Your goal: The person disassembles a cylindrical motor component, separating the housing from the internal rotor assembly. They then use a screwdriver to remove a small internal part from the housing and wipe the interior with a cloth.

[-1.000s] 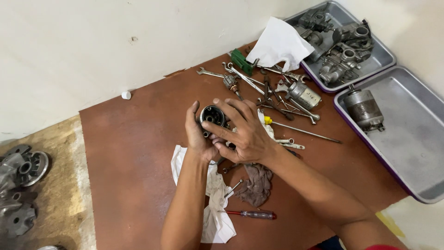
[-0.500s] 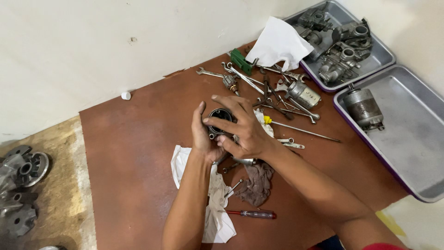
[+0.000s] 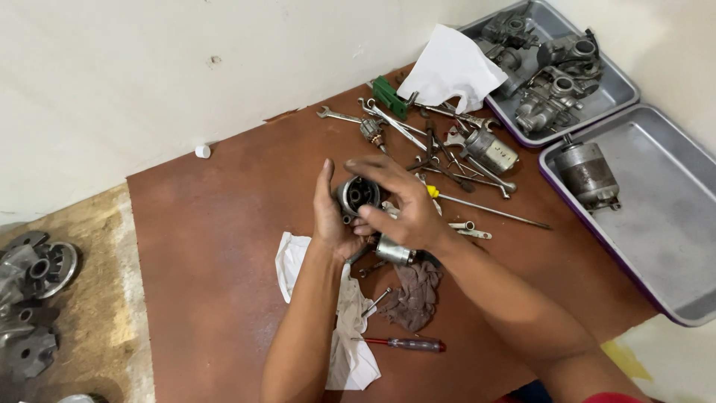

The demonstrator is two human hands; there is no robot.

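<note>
Round metal housing (image 3: 356,195), dark bore facing up at us, sits over the middle of the brown table (image 3: 201,246), raised off it between both hands. Far left, on the bare floor beside the table, we note grey cast engine parts (image 3: 33,269). Moving right: our left hand (image 3: 330,216) has its grip closed around the housing from the left side, palm as a cradle, which keeps the open face turned toward the camera. Below it lie a white rag (image 3: 347,328), a red-handled screwdriver (image 3: 406,344) and a dark rag (image 3: 414,295). Our right hand (image 3: 403,209) arches over the housing from the right, fingertips on its rim and front edge; whether they pinch a small piece we cannot tell. A short shiny cylinder (image 3: 394,251) shows just under that wrist. Further right, loose wrenches (image 3: 388,123) and rods are scattered near a white cloth (image 3: 451,67), then two grey trays (image 3: 671,224), the far one holding carburettors (image 3: 548,97), the near one a cylindrical motor (image 3: 587,173).

Against the frame half a second back: the right fingers have shifted lower across the face, so more of the bore is exposed; the housing stays at the same spot.
</note>
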